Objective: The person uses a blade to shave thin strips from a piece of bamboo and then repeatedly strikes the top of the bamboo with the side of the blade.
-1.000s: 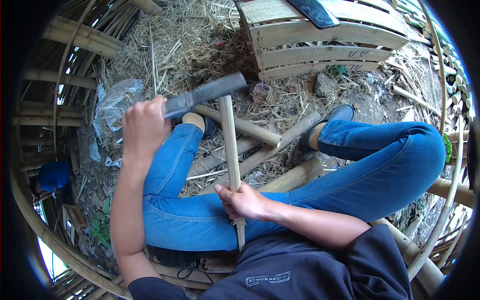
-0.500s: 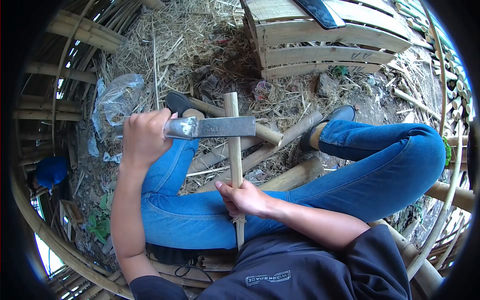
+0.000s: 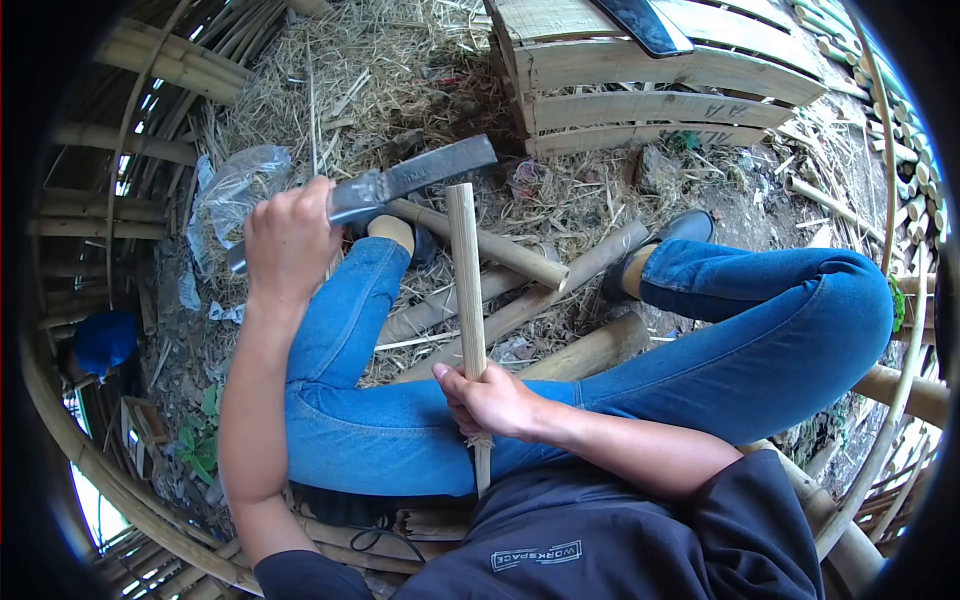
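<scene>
Left hand (image 3: pixel 290 240) fisted around cleaver (image 3: pixel 400 182), fingers clamped on handle, blade raised and tilted just above top of bamboo strip (image 3: pixel 466 290); strip upright between jeans-clad legs (image 3: pixel 760 330), lower part gripped by right hand (image 3: pixel 492 402), fingers wrapped tight; bamboo poles (image 3: pixel 520 290) behind, wooden crate (image 3: pixel 640 90) far right

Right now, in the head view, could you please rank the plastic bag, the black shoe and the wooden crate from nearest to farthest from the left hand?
From the left hand:
1. Plastic bag, just beside it, to the left.
2. Wooden crate, up right.
3. Black shoe, far right, by the raised knee.
</scene>
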Tool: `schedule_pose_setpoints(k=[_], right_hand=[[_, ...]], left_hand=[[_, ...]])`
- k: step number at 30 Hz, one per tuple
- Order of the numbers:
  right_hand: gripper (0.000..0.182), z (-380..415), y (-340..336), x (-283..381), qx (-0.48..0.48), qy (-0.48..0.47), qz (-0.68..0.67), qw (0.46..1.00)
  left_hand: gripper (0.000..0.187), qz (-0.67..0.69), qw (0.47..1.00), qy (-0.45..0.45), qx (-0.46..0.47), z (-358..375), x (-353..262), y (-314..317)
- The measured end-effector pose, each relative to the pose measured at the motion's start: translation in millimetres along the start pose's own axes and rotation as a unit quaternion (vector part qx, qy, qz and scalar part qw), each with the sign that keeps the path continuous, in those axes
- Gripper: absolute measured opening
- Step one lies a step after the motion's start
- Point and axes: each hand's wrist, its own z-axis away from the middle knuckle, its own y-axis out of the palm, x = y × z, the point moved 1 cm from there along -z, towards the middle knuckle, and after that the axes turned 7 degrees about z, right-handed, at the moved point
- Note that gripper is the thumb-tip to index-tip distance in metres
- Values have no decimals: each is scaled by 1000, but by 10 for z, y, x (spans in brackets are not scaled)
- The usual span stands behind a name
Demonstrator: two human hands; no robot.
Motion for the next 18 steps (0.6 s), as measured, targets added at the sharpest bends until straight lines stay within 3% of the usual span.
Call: schedule_pose_setpoints(k=[7, 14, 18], right_hand=[[48, -40, -40, -22, -2, 4, 14, 1000], [48, -49, -60, -26, -7, -12, 33, 999], [47, -28, -42, -21, 2, -6, 19, 1000]], left_hand=[[12, 56, 998, -13, 22, 91, 52, -147], [27, 127, 981, 90, 116, 201, -195, -136], [15, 112, 981, 89, 128, 225, -182, -52]])
